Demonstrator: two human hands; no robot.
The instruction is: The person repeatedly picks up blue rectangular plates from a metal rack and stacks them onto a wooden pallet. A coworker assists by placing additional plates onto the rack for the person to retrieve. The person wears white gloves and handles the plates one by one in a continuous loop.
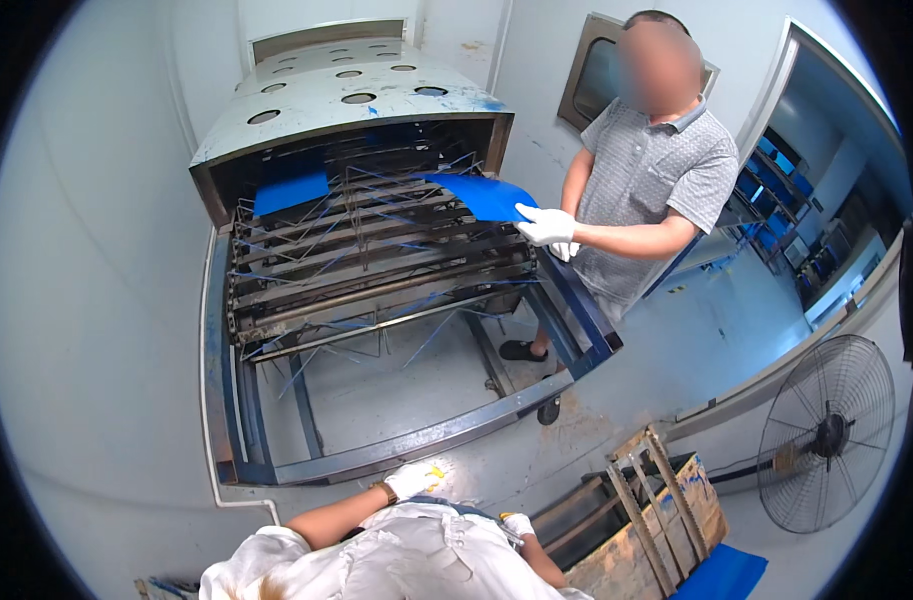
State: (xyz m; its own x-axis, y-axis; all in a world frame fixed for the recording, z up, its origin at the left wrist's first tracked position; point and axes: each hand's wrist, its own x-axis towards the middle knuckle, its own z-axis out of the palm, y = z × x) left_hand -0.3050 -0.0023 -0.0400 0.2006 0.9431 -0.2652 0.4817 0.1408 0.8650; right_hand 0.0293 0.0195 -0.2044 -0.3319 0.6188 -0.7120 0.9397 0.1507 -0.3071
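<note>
My left hand (pixel 415 481), in a white glove with yellow patches, hangs in front of my body near the front rail of a metal frame (pixel 407 443). Its fingers look loosely apart, with nothing visible in them. My right hand (pixel 518 524), gloved too, is low by my waist; its fingers are too small and partly hidden to read. Beyond the frame is a conveyor rack (pixel 377 262) of bars and thin wire supports. A blue sheet (pixel 292 193) lies on its far left. A co-worker's gloved hand (pixel 547 226) holds another blue sheet (pixel 480 196) over the right side.
A pale metal hood (pixel 347 95) with round holes covers the conveyor's far end. The co-worker (pixel 657 170) stands at the right beside a doorway. Lower right are a large fan (pixel 827 435), a wooden board with metal rails (pixel 637 535) and a blue sheet (pixel 725 575).
</note>
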